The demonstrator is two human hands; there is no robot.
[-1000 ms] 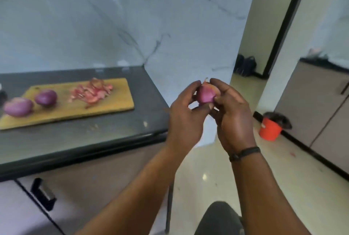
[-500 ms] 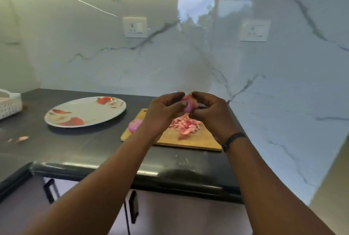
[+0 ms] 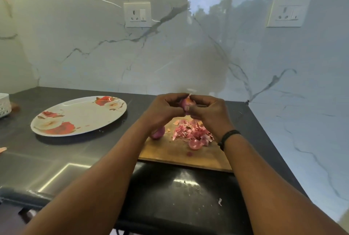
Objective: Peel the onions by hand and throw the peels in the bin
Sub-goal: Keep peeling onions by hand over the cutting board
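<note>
Shifted since earlier: hands and onion (image 3: 186, 102) sit nearer the wall, above the cutting board (image 3: 181, 154). Left hand (image 3: 164, 111) and right hand (image 3: 209, 111) both pinch the onion, its tip pointing up. Peels (image 3: 190, 132) piled beneath; second onion (image 3: 158, 133) alongside. Plate (image 3: 79, 115) well left.

A second ago the view faced right, toward a doorway, with the board at the far left. Now it faces the wall, and the hands (image 3: 164, 111) (image 3: 209, 114) holding the onion (image 3: 187, 102) are above the board (image 3: 181, 151), over the peels (image 3: 192, 132). The plate (image 3: 79, 115) has come into view on the left, and a peeled onion (image 3: 158, 132) shows beside the left wrist.
</note>
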